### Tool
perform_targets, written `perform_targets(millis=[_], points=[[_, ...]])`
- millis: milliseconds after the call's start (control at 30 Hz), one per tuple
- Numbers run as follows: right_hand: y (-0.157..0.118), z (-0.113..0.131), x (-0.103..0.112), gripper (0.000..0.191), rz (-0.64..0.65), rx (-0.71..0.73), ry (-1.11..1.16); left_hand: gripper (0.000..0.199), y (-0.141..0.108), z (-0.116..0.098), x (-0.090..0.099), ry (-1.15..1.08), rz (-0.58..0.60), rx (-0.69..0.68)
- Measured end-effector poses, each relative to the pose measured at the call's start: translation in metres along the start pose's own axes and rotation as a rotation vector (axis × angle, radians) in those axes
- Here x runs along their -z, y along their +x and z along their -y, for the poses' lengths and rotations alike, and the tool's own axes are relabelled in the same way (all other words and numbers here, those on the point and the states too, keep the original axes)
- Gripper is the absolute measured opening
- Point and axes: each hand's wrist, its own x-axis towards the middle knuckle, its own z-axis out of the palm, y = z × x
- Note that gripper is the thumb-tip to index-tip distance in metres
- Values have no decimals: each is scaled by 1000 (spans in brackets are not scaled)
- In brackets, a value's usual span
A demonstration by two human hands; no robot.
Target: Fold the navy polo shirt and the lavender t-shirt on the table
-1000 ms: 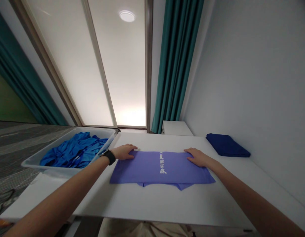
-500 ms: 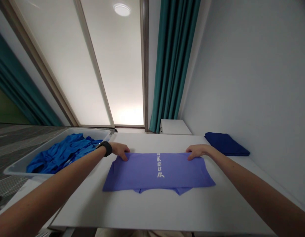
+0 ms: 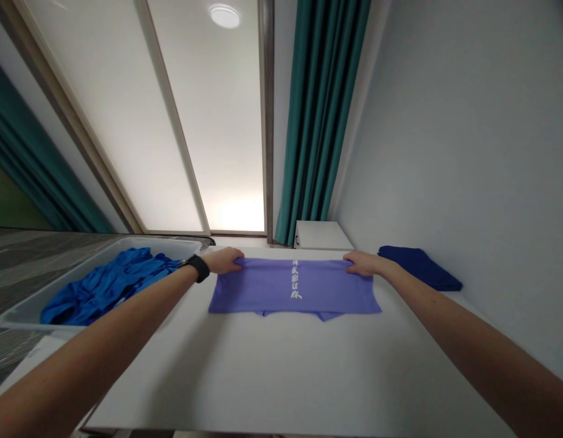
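Note:
A purple T-shirt [image 3: 263, 289], doubled over into a wide band with a column of white characters down its middle, lies toward the far side of the white table [image 3: 272, 371]. My left hand [image 3: 224, 260], with a dark watch on the wrist, pinches its far left corner. At the far right corner my right hand [image 3: 361, 264] grips the same edge between thumb and fingers. Small bits of the shirt's under layer stick out below the near edge.
Left of the table, a translucent plastic tub [image 3: 17, 315] holds crumpled blue clothes [image 3: 112, 283]. A folded dark blue garment [image 3: 418, 266] lies at the right by the wall. Behind the table stand a white cabinet [image 3: 322, 234] and a green curtain [image 3: 320, 121].
Both hands have moved away from me with the purple T-shirt, which now lies farther up the table. Their grip on its far corners looks the same.

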Motion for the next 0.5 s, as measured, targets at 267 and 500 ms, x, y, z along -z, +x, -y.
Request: perform_targets(millis=[267, 500], points=[[-20, -6, 16, 17, -601, -4, -191, 21, -20, 1, 3, 288, -627, -29], [-47, 13, -92, 28, -541, 44, -171, 25, -49, 0, -93, 145, -503, -43]])
